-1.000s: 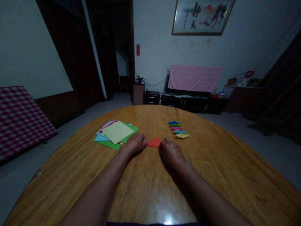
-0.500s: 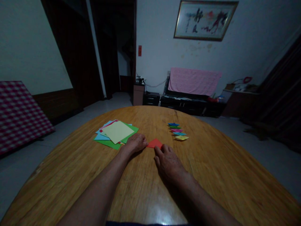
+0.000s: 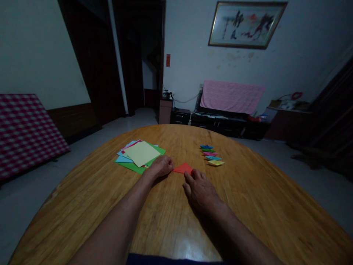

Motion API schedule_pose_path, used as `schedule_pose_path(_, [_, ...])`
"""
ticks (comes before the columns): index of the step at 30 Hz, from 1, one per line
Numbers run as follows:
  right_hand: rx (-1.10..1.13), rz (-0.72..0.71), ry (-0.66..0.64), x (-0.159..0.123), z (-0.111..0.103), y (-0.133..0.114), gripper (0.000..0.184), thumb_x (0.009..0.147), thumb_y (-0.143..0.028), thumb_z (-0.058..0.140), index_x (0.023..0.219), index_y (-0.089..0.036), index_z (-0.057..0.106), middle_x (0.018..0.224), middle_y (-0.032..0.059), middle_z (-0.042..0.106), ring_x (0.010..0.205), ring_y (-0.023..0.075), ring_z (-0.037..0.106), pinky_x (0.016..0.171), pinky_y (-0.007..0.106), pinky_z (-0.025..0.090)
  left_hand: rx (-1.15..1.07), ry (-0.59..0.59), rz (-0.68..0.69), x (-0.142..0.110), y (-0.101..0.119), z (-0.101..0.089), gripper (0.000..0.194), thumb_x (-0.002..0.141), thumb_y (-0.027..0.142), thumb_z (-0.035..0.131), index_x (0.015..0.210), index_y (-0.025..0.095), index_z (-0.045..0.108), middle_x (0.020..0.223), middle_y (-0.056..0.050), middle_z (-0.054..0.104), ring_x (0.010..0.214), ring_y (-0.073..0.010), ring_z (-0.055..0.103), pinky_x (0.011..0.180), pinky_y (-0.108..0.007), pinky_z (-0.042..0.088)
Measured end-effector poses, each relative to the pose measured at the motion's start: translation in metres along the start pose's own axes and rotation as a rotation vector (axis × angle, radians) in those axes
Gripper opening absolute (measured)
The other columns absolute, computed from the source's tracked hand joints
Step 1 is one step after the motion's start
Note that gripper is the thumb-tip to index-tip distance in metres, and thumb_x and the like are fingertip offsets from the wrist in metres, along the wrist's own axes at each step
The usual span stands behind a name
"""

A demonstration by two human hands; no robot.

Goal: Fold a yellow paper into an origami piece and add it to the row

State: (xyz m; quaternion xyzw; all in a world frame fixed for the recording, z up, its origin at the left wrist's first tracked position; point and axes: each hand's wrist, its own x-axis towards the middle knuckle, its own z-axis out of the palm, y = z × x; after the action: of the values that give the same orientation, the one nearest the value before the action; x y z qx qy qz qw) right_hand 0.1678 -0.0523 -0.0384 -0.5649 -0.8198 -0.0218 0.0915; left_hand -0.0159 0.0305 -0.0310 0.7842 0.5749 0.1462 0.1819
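Observation:
A folded red paper triangle (image 3: 183,168) lies flat on the round wooden table (image 3: 261,206). My left hand (image 3: 160,166) rests knuckles-up on the table, its curled fingers pressing the triangle's left corner. My right hand (image 3: 200,188) lies flat on the wood just in front of the triangle, fingers stretched out and close to its near edge. A fanned stack of coloured paper sheets (image 3: 140,155), pale yellow on top, sits left of my left hand.
A row of several small folded paper pieces (image 3: 211,155) in blue, green, pink, cyan and yellow lies to the right of the triangle. Beyond the table stand a low dark cabinet with a pink cloth (image 3: 231,97), a dark doorway and a checked panel (image 3: 24,129).
My right hand has slid off the triangle's right corner toward me and flattened on the wood. The left hand has kept its place. The camera has tilted slightly.

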Motion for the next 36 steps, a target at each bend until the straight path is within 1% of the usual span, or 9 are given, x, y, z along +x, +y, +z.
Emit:
schedule_pose_path(2, [0.003,-0.004,-0.008,0.001,-0.001,0.000,0.036,0.091,-0.031,0.040,0.119,-0.017,0.056,0.113,0.0152,0.053,0.099,0.0252,0.048,0.088,0.037,0.036,-0.069,0.021,-0.020,0.003,-0.006,0.002,0.020,0.073,0.023,0.051,0.080,0.016,0.069,0.075,-0.004,0.069,0.068,-0.0146,0.059,0.059,-0.022,0.039])
schedule_pose_path(5, [0.003,-0.002,-0.024,0.001,-0.002,0.000,0.035,0.090,-0.031,0.041,0.118,-0.017,0.056,0.113,0.0153,0.053,0.099,0.0253,0.048,0.088,0.037,0.036,-0.178,0.153,-0.070,0.007,-0.010,0.005,0.021,0.074,0.025,0.052,0.081,0.015,0.069,0.074,-0.003,0.068,0.069,-0.0142,0.059,0.061,-0.022,0.040])
schedule_pose_path(7, [0.002,0.004,-0.029,0.002,-0.002,-0.001,0.034,0.090,-0.031,0.041,0.117,-0.017,0.057,0.112,0.0150,0.053,0.099,0.0253,0.048,0.088,0.038,0.036,-0.222,0.222,-0.078,0.008,-0.008,0.008,0.022,0.073,0.023,0.051,0.081,0.014,0.069,0.074,-0.003,0.068,0.068,-0.0140,0.058,0.061,-0.022,0.041])
schedule_pose_path(9, [0.002,0.009,-0.029,0.002,-0.002,-0.001,0.033,0.090,-0.031,0.041,0.115,-0.017,0.057,0.112,0.0146,0.053,0.099,0.0253,0.048,0.087,0.038,0.036,-0.263,0.238,-0.051,0.010,-0.002,0.012,0.021,0.073,0.022,0.050,0.079,0.014,0.069,0.072,-0.003,0.067,0.066,-0.0136,0.057,0.059,-0.022,0.041])
schedule_pose_path(13, [0.005,0.006,-0.022,0.001,-0.001,-0.001,0.032,0.090,-0.032,0.040,0.114,-0.018,0.057,0.111,0.0143,0.054,0.097,0.0257,0.048,0.086,0.038,0.036,-0.283,0.203,0.060,0.010,0.010,0.020,0.020,0.072,0.020,0.050,0.077,0.013,0.068,0.070,-0.003,0.066,0.064,-0.0131,0.056,0.059,-0.022,0.040])
schedule_pose_path(16, [0.003,0.009,-0.023,0.001,-0.002,-0.001,0.033,0.090,-0.033,0.041,0.114,-0.018,0.057,0.111,0.0143,0.054,0.098,0.0262,0.048,0.086,0.039,0.037,-0.239,0.160,0.076,0.005,0.017,0.021,0.021,0.071,0.018,0.050,0.078,0.013,0.069,0.068,-0.002,0.065,0.063,-0.0129,0.055,0.058,-0.022,0.039])
schedule_pose_path(22, [0.010,0.022,-0.031,0.000,-0.003,-0.001,0.035,0.089,-0.033,0.042,0.117,-0.017,0.057,0.112,0.0149,0.053,0.100,0.0270,0.047,0.086,0.039,0.036,-0.076,0.064,0.029,-0.005,0.030,0.015,0.022,0.074,0.017,0.050,0.081,0.014,0.070,0.072,-0.004,0.066,0.064,-0.0134,0.054,0.060,-0.024,0.038])
schedule_pose_path(28, [0.031,0.028,-0.046,0.001,-0.005,-0.001,0.039,0.089,-0.032,0.042,0.122,-0.016,0.054,0.113,0.0157,0.053,0.102,0.0272,0.047,0.086,0.039,0.036,0.046,0.118,-0.032,0.000,0.034,0.027,0.022,0.075,0.034,0.055,0.079,0.016,0.068,0.075,-0.005,0.067,0.070,-0.0169,0.057,0.061,-0.026,0.038])
schedule_pose_path(36, [0.034,0.034,-0.069,0.000,-0.010,0.002,0.034,0.088,-0.035,0.043,0.109,-0.014,0.060,0.113,0.0156,0.055,0.103,0.0272,0.049,0.088,0.039,0.037,0.108,0.094,-0.078,0.004,0.032,0.032,0.021,0.076,0.032,0.055,0.085,0.017,0.065,0.084,-0.007,0.067,0.079,-0.0196,0.060,0.066,-0.028,0.041])
